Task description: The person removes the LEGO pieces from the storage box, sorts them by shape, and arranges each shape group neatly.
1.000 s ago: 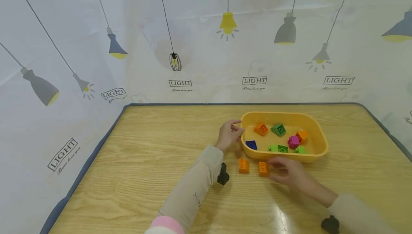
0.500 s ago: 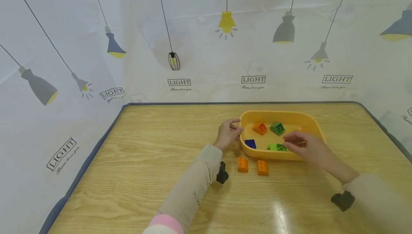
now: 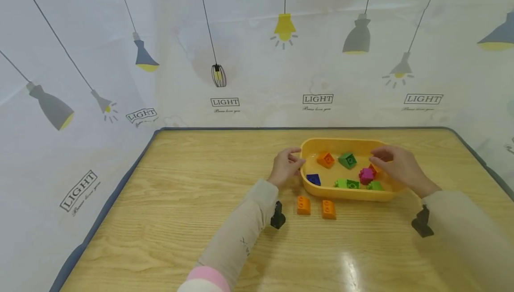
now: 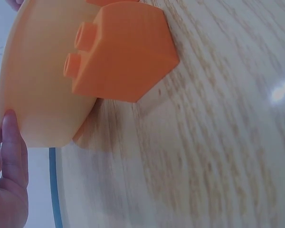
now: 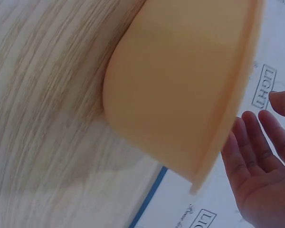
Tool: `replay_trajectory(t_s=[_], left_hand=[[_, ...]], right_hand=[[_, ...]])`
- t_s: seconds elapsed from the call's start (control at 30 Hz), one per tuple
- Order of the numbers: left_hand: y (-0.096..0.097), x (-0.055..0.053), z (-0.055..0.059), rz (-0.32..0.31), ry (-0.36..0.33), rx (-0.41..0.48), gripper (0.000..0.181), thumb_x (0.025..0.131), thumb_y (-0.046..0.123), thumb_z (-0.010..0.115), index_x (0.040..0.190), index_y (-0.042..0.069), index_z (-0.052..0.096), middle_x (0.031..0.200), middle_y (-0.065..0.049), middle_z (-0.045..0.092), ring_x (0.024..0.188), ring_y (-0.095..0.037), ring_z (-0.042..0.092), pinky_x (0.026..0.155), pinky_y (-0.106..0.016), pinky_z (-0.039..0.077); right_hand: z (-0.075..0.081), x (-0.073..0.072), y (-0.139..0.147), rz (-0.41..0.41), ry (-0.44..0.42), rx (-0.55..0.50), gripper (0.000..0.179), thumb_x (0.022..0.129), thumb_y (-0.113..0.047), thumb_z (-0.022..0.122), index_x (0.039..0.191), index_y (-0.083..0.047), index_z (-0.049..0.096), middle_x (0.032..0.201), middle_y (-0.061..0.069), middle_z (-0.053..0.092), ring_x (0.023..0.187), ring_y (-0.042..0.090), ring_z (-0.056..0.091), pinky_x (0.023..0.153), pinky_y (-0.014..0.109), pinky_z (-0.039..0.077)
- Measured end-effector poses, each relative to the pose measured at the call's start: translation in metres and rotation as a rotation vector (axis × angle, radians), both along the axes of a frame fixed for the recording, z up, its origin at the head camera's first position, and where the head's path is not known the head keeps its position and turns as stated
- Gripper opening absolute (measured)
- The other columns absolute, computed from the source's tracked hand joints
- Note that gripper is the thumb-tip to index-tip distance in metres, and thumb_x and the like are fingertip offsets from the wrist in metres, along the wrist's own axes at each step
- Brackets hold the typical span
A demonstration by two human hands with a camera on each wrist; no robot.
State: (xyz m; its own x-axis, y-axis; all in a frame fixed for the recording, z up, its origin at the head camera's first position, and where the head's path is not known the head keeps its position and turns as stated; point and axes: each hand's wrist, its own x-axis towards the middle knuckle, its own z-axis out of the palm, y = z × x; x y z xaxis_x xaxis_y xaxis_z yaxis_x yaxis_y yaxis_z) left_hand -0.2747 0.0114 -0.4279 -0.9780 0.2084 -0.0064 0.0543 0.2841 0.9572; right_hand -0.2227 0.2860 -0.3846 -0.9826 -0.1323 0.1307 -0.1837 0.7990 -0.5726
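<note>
My left hand [image 3: 284,167] pinches the left end of the yellow tub [image 3: 345,194], thumb over the rim and fingers against the outer wall. Over the tub's right end, my right hand [image 3: 397,165] has loosely bent fingers and holds nothing; its palm [image 5: 268,190] shows in the right wrist view. Beneath it lie a magenta brick [image 3: 366,176] and an orange brick partly hidden by the hand. Two orange curved-top bricks, one at the left [image 3: 303,205] and one at the right [image 3: 328,209], rest on the table before the tub.
Also inside the tub are an orange brick [image 3: 325,160], a dark green brick [image 3: 347,160], a blue brick [image 3: 313,179] and several bright green ones [image 3: 341,183]. The wooden table [image 3: 192,185] has a dark blue edge, with a lamp-print sheet [image 3: 261,73] behind it.
My right hand has left the right-hand orange brick in front, passed over the tub's front and moved right and back to its right end. The left hand has stayed at the rim.
</note>
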Motion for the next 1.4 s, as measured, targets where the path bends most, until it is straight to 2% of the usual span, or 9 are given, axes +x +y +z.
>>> replay_trajectory(t_s=[0.23, 0.53, 0.7, 1.0, 1.27, 1.4], left_hand=[[0.001, 0.0, -0.002, -0.005, 0.002, 0.005, 0.036, 0.084, 0.006, 0.06, 0.119, 0.003, 0.053, 0.08, -0.007, 0.056, 0.06, -0.014, 0.056, 0.058, -0.033, 0.055], [0.001, 0.0, -0.002, 0.0, -0.001, 0.008, 0.036, 0.084, 0.006, 0.06, 0.119, 0.003, 0.053, 0.081, -0.007, 0.057, 0.061, -0.014, 0.056, 0.058, -0.032, 0.055], [0.001, 0.0, -0.002, 0.001, -0.002, 0.008, 0.036, 0.084, 0.006, 0.06, 0.119, 0.003, 0.053, 0.082, -0.007, 0.056, 0.062, -0.014, 0.056, 0.059, -0.032, 0.055], [0.0, -0.001, -0.005, -0.004, 0.012, 0.008, 0.036, 0.084, 0.006, 0.06, 0.119, 0.002, 0.053, 0.081, -0.007, 0.057, 0.06, -0.013, 0.056, 0.056, -0.03, 0.055], [0.0, -0.001, -0.004, 0.003, 0.007, 0.018, 0.036, 0.084, 0.005, 0.06, 0.119, 0.002, 0.053, 0.08, -0.007, 0.057, 0.06, -0.013, 0.056, 0.054, -0.027, 0.054], [-0.001, -0.001, -0.003, 0.002, 0.012, 0.017, 0.036, 0.084, 0.005, 0.06, 0.119, 0.002, 0.053, 0.08, -0.007, 0.057, 0.059, -0.012, 0.055, 0.056, -0.029, 0.055]], right_hand=[[-0.011, -0.012, 0.007, -0.016, -0.109, 0.005, 0.046, 0.091, -0.027, 0.05, 0.116, 0.012, 0.046, 0.114, 0.032, 0.048, 0.1, 0.045, 0.048, 0.085, 0.053, 0.042], [-0.021, -0.019, 0.008, -0.034, -0.142, 0.03, 0.042, 0.09, -0.019, 0.051, 0.116, 0.014, 0.044, 0.114, 0.034, 0.045, 0.101, 0.046, 0.045, 0.087, 0.054, 0.039], [-0.026, -0.022, 0.008, -0.045, -0.167, 0.008, 0.039, 0.089, -0.013, 0.051, 0.116, 0.014, 0.044, 0.113, 0.033, 0.046, 0.101, 0.045, 0.045, 0.088, 0.054, 0.039], [-0.029, -0.02, 0.006, -0.027, -0.143, -0.043, 0.034, 0.086, -0.004, 0.052, 0.116, 0.012, 0.046, 0.114, 0.032, 0.046, 0.104, 0.046, 0.043, 0.089, 0.056, 0.037], [-0.035, -0.021, 0.006, -0.016, -0.088, 0.012, 0.034, 0.087, -0.003, 0.049, 0.116, 0.014, 0.046, 0.113, 0.034, 0.046, 0.103, 0.047, 0.043, 0.086, 0.057, 0.038], [-0.036, -0.024, 0.005, -0.024, -0.115, 0.025, 0.035, 0.088, -0.003, 0.046, 0.117, 0.015, 0.043, 0.114, 0.035, 0.045, 0.104, 0.047, 0.043, 0.087, 0.056, 0.038]])
